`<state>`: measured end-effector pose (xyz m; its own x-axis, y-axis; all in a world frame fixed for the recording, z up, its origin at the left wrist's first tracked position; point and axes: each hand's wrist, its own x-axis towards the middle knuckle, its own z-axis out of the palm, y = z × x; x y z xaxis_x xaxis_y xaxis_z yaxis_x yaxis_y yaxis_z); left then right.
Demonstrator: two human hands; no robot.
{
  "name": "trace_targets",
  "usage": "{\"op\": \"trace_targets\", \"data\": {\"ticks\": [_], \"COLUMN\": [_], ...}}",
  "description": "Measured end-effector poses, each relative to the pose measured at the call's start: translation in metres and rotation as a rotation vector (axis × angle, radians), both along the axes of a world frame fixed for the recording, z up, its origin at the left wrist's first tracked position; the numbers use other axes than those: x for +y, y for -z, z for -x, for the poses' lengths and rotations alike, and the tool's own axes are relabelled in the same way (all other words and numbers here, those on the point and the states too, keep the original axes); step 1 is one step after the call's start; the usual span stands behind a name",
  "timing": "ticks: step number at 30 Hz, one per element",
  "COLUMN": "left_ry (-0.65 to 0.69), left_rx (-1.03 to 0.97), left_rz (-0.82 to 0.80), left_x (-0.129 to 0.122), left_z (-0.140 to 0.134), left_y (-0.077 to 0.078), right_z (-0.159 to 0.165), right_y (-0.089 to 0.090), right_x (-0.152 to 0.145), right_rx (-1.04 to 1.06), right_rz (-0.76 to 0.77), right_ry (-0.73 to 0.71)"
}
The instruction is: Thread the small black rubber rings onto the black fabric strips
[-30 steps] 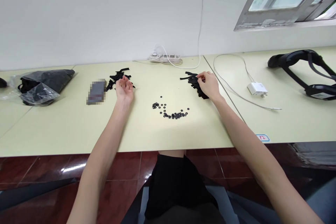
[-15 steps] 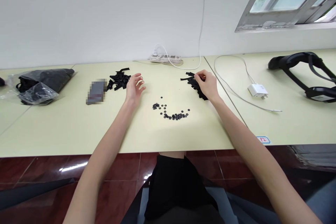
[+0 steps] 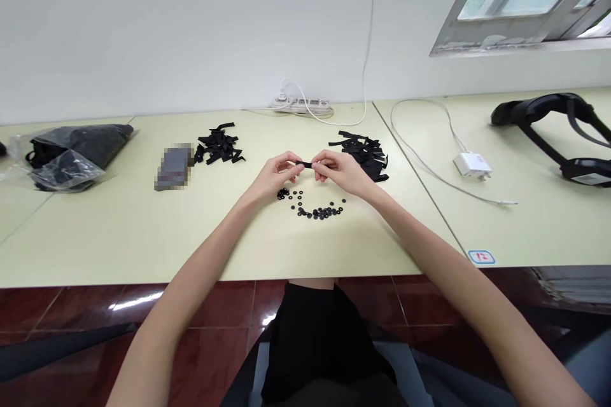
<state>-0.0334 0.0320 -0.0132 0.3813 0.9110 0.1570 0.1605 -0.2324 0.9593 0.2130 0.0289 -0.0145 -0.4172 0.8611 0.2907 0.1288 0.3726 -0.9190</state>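
Between my two hands a short black fabric strip is stretched level above the table. My left hand pinches its left end, and my right hand pinches it from the right. Just below my hands lie small black rings, scattered in a curve, with a tight cluster of rings by my left hand. A pile of black strips sits right behind my right hand. Another pile of black strips lies to the left, beyond my left hand.
A pixelated grey object and a clear plastic bag with black material lie on the left. At the wall is a power strip. On the right are a white charger with its cable and a black headset.
My right hand has come left from the right pile with a black strip. My left hand has moved right and closed on the strip's other end.
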Motion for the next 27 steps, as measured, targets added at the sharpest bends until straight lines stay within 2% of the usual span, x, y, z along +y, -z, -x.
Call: {"op": "trace_targets", "data": {"ticks": [6,13,17,19,22,27], "left_ry": [-0.153,-0.179,-0.201,-0.221,-0.266,-0.293], "left_rx": [-0.174,-0.356,-0.461,-0.503,-0.56,-0.552], "left_rz": [0.038,0.155,0.162,0.166,0.182,0.18], "left_x": [0.003,0.005,0.007,0.008,0.009,0.009], "left_z": [0.002,0.002,0.002,0.002,0.002,0.004], "left_y": [-0.005,-0.002,-0.003,-0.005,-0.008,-0.009], "right_z": [-0.004,0.007,0.006,0.005,0.007,0.024], "right_y": [0.001,0.002,0.004,0.007,0.013,0.027], "right_x": [0.002,-0.008,-0.008,-0.009,-0.012,-0.014], "right_rx": [0.024,-0.102,-0.173,-0.273,-0.443,-0.581], "right_rz": [0.044,0.053,0.018,-0.058,-0.253,-0.47], "right_ry": [0.059,-0.083,-0.052,0.002,0.032,0.073]}}
